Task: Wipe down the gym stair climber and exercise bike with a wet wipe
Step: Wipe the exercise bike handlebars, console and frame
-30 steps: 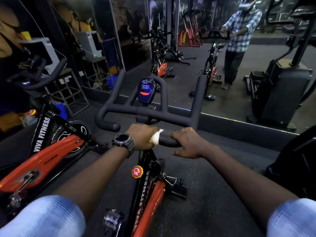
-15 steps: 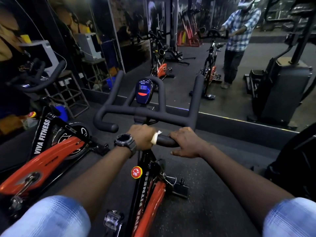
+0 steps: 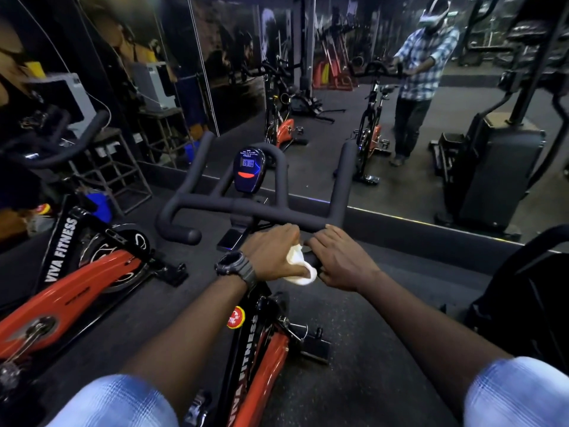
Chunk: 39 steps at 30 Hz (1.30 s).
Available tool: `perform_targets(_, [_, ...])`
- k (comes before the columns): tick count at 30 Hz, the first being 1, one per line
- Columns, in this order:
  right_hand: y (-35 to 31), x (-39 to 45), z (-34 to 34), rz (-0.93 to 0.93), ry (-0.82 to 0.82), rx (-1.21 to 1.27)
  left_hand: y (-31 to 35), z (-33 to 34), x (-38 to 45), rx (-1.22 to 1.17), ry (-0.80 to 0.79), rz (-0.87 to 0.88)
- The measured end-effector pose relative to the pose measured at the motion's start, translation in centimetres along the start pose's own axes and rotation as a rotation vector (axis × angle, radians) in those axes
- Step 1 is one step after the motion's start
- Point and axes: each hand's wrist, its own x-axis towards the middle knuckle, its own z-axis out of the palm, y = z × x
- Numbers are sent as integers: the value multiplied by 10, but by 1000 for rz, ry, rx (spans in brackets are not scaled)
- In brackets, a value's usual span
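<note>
The person stands over the exercise bike [image 3: 261, 349], both arms stretched down to the near end of its black handlebar [image 3: 258, 211]. The left hand [image 3: 272, 252] lies over the bar with a white wet wipe [image 3: 300, 266] bunched beneath it; the grip there is curled round the cloth, pinching it against the bar, and a loose fold hangs out below the palm. The right hand [image 3: 337, 257] sits just beside it, its fingers bent over the bar's end so that this grip wraps the handlebar itself, seemingly to steady it. The two hands nearly touch, with the wipe between them. A dark wristwatch [image 3: 235, 268] rides on the left wrist. From where things lie, I would judge the bike to be in the middle of its cleaning: the cloth is on this one short stretch of bar, and nothing tells me whether the far horns, the lit console [image 3: 248, 171] or the red frame have been done. The dark stair climber [image 3: 495, 167] shows only in the wall mirror [image 3: 400, 112], well apart from the hands, and I cannot tell whether it has been wiped. A second red bike [image 3: 61, 288] stands to the left.
</note>
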Motion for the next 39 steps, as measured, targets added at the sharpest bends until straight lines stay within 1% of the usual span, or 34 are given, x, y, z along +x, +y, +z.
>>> perform_targets(2, [2, -4, -3, 7, 61, 10, -2, 8, -3, 36, 174, 74])
perform_targets(4, [8, -4, -6, 75, 101, 32, -4, 21, -7, 94, 346, 130])
perform_targets(6, [20, -3, -6, 168, 134, 66, 1, 37, -15, 165, 410, 110])
perform_targets(9, [39, -7, -1, 269, 131, 104, 26, 47, -20, 253, 364, -40])
perform_targets(11, [50, -9, 4, 246, 100, 61, 53, 40, -3, 238, 308, -173])
perform_targets(13, [56, -7, 4, 200, 96, 17, 79, 29, 20, 177, 265, -242])
perform_targets(14, [59, -5, 3, 182, 85, -2, 89, 25, 30, 149, 224, -288])
perform_targets(15, [62, -4, 1, 163, 62, -21, 97, 20, 38, 109, 141, -372])
perform_targets(16, [65, -2, 0, 143, 33, -36, 101, 21, 42, 112, 74, -450])
perform_targets(17, [67, -1, 0, 124, 8, -39, 100, 25, 42, 155, 49, -476])
perform_targets(19, [71, -3, 2, 113, -12, 16, 92, 26, 35, 236, 37, -432])
perform_targets(23, [65, -5, 9, 118, -10, 108, 58, 22, 4, 361, 9, -242])
perform_targets(26, [60, -4, 16, 154, 2, 139, 46, 17, -6, 358, -75, -205])
perform_targets(27, [58, -3, 18, 164, 3, 146, 51, 15, -2, 344, -93, -207])
perform_targets(29, [57, -2, 20, 168, 1, 161, 70, 17, 14, 310, -19, -253])
perform_targets(32, [65, -1, 11, 121, -9, 132, 99, 21, 39, 219, 34, -490])
perform_targets(34, [73, -3, 3, 69, -14, 114, 104, 24, 45, 210, 76, -560])
perform_targets(36, [78, -6, -2, 36, 0, 129, 101, 27, 42, 220, 125, -573])
perform_targets(39, [81, -7, 0, 22, -4, 169, 93, 38, 30, 292, 108, -453])
